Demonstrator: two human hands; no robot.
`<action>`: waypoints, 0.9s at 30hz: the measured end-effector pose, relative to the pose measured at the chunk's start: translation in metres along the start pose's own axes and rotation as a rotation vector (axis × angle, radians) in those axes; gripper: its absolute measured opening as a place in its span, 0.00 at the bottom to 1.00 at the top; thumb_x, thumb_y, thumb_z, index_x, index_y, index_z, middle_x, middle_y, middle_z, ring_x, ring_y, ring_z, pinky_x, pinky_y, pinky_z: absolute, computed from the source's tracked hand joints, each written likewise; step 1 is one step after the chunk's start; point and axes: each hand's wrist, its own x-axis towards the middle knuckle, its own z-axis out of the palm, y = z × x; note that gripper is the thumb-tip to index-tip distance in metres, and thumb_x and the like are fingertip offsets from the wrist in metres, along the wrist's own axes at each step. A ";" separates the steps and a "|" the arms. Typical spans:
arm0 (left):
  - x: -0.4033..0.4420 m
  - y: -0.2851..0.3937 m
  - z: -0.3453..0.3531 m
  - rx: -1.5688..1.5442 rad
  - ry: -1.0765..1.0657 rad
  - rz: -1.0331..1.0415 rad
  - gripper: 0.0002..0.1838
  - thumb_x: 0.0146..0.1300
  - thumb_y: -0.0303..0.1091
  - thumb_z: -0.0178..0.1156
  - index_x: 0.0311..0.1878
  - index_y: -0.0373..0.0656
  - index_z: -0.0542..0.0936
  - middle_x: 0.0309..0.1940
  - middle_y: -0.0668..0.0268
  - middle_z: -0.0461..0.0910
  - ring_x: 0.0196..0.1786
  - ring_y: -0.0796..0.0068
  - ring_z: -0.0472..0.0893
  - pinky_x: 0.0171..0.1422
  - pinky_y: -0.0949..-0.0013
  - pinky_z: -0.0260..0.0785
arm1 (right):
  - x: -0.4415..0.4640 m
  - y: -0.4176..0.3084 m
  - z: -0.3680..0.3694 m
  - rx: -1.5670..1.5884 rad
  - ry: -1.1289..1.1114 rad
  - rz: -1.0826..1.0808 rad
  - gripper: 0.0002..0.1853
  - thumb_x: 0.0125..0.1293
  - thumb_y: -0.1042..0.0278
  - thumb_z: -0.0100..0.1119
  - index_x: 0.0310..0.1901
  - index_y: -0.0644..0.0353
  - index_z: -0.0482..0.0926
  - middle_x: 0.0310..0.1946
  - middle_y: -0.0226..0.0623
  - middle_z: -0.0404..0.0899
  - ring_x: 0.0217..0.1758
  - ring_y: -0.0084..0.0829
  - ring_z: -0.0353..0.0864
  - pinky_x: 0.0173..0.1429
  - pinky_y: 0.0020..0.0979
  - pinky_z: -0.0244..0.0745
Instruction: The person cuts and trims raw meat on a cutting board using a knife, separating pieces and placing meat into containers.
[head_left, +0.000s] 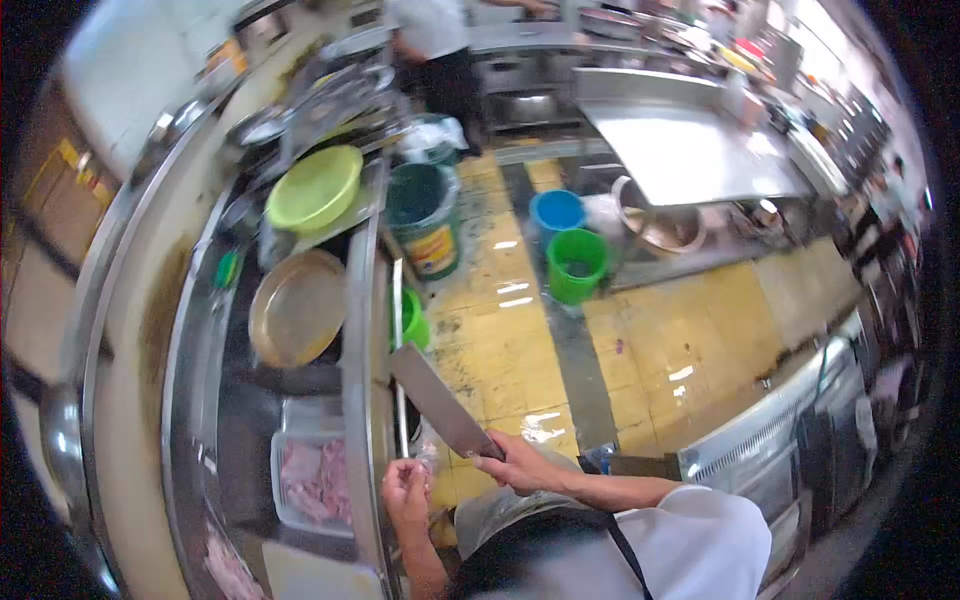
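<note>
My right hand [516,464] grips a cleaver [438,400] by its handle, its broad blade pointing forward and left over the counter's edge. My left hand [407,492] is raised beside the counter edge with its fingers curled together. Something pale and shiny shows by those fingers, too small to name. To the left of that hand, a clear plastic tub [283,508] of raw pink meat [316,480] sits on the counter. A white cutting board [318,575] lies nearer to me, with more pale meat [232,562] at its left.
A brown round basin [298,310] and a yellow-green basin [316,188] stand farther along the left counter. On the wet tiled floor are a large dark bin [425,215], a blue bucket [558,212] and a green bucket [577,265]. Another person [432,45] stands at the back.
</note>
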 end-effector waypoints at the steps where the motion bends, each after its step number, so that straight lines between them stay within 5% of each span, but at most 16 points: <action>1: 0.006 0.002 0.016 0.031 -0.036 0.000 0.07 0.67 0.32 0.62 0.40 0.41 0.75 0.27 0.72 0.76 0.24 0.87 0.70 0.25 0.80 0.61 | -0.007 0.006 -0.010 0.031 0.041 -0.018 0.17 0.69 0.59 0.60 0.52 0.61 0.73 0.21 0.28 0.69 0.21 0.21 0.69 0.25 0.29 0.67; 10: 0.028 0.017 0.115 0.184 -0.318 0.010 0.04 0.68 0.30 0.59 0.39 0.42 0.76 0.25 0.73 0.76 0.22 0.88 0.69 0.23 0.80 0.61 | -0.046 0.021 -0.063 0.124 0.321 -0.025 0.19 0.69 0.59 0.61 0.57 0.58 0.73 0.23 0.28 0.70 0.21 0.21 0.70 0.24 0.28 0.68; 27: 0.064 0.013 0.107 0.287 -0.514 0.057 0.07 0.66 0.33 0.61 0.38 0.39 0.77 0.27 0.70 0.80 0.25 0.86 0.73 0.28 0.78 0.66 | -0.054 0.024 -0.032 0.057 0.530 0.006 0.21 0.69 0.59 0.61 0.57 0.63 0.73 0.23 0.29 0.74 0.20 0.20 0.73 0.25 0.27 0.70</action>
